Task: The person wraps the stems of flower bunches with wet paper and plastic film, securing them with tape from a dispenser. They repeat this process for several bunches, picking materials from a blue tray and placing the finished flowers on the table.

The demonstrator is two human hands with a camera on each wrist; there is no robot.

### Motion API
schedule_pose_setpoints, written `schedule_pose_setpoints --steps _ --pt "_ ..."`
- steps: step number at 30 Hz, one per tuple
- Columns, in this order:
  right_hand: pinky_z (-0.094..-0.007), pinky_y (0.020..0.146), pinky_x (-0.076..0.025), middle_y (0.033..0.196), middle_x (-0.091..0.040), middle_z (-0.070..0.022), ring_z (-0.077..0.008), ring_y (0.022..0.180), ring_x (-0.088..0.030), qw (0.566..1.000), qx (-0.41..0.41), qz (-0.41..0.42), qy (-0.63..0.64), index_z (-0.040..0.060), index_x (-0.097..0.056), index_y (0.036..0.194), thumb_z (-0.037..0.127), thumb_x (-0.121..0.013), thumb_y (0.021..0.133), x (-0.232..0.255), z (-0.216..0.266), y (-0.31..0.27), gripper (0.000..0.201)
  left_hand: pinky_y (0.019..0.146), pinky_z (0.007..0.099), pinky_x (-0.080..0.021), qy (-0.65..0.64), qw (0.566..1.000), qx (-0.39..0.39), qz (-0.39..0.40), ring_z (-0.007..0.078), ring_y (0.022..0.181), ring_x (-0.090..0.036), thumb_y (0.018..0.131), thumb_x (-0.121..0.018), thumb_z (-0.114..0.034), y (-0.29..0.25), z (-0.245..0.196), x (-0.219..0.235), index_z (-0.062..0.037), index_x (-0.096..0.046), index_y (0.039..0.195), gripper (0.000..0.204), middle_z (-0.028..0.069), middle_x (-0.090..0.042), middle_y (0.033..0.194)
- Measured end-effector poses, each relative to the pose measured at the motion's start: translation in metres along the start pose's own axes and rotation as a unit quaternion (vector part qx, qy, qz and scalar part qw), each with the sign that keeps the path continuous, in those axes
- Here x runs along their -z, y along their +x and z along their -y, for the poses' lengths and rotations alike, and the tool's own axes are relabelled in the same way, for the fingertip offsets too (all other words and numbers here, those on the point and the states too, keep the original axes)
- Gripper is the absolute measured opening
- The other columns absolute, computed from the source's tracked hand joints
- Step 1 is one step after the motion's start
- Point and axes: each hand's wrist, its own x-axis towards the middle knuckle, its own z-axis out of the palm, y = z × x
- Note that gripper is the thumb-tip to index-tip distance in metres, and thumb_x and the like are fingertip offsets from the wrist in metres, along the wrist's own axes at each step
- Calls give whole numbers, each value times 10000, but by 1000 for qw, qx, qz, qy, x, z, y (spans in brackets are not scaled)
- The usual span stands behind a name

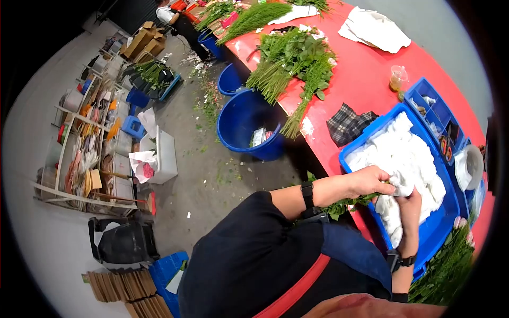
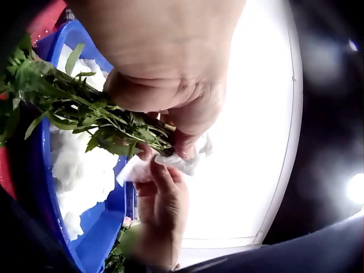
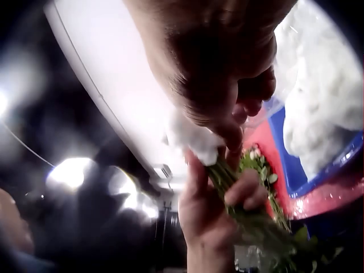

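Over the blue tray, my left hand grips a bundle of leafy green stems. Its leaves trail off to the left in the left wrist view. My right hand pinches a wet-looking white wad around the cut ends of the stems, right beside the left thumb. In the right wrist view the left fingers curl round the stems just below the wad. More soft white material fills much of the tray under the hands.
A blue compartment box, a clear cup and a checked cloth are near the tray on the red table. Bunches of greenery lie farther along. Blue bins stand on the floor beside the table. Another person stands far off.
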Motion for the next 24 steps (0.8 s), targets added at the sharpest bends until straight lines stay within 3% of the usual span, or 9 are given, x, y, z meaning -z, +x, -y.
schedule_pose_setpoints --steps 2,5,9,12,13,16,17,21,24 --pt "-214 606 -412 763 -573 33 -57 665 -497 995 -37 31 86 23 -615 901 8 -629 819 -28 14 -7 84 470 252 -396 8 1000 -6 -27 75 567 -509 875 -655 -199 2 4 5 12 -653 880 211 3 -576 695" --pt "-213 595 -405 778 -576 20 -64 642 -490 977 -117 49 169 38 -608 926 48 -629 857 -9 -22 5 73 454 255 -379 23 997 -10 -78 78 527 -480 864 -668 -193 2 13 16 2 -659 893 197 4 -567 676" --pt "-196 553 -360 770 -575 4 -66 597 -462 890 -125 -45 435 41 -602 963 103 -632 898 -16 -30 12 95 444 260 -380 55 987 14 -151 70 478 -453 844 -695 -182 -6 8 13 -7 -661 890 184 -9 -540 642" --pt "-184 523 -333 740 -549 23 -45 586 -449 935 -42 -86 341 52 -588 977 112 -628 902 -27 -12 23 104 522 295 -435 173 967 -20 -185 127 551 -518 818 -715 -194 0 24 24 19 -654 899 236 46 -587 690" --pt "-183 517 -322 746 -558 30 -36 591 -440 955 -36 -64 289 38 -616 1008 112 -634 897 -28 -11 26 135 657 348 -481 340 909 -139 -198 230 729 -609 782 -725 -213 10 45 32 24 -653 923 285 110 -642 865" --pt "-184 511 -314 758 -564 40 -30 592 -423 981 6 -69 183 22 -640 1014 101 -623 897 -42 17 29 142 764 379 -479 385 880 -146 -237 309 924 -609 757 -721 -228 -5 30 27 6 -664 931 297 125 -629 1030" --pt "-179 579 -369 818 -602 5 -40 657 -471 985 -1 -42 168 -12 -647 1009 76 -622 890 -40 22 28 150 766 389 -486 394 872 -159 -242 315 939 -616 761 -709 -232 -8 30 27 -8 -670 947 293 112 -624 1050" --pt "-210 732 -435 860 -613 -18 -89 813 -546 991 115 -74 -4 -18 -628 958 77 -595 907 -54 22 23 113 755 390 -486 391 858 -192 -272 316 911 -615 754 -714 -230 -13 24 35 -8 -660 919 282 114 -620 1019" --pt "-208 713 -432 845 -606 -17 -78 785 -536 989 112 -96 -11 -15 -620 933 68 -591 908 -66 11 18 91 740 397 -487 386 857 -191 -283 319 888 -614 753 -714 -229 -14 23 49 1 -644 880 272 115 -615 1008"
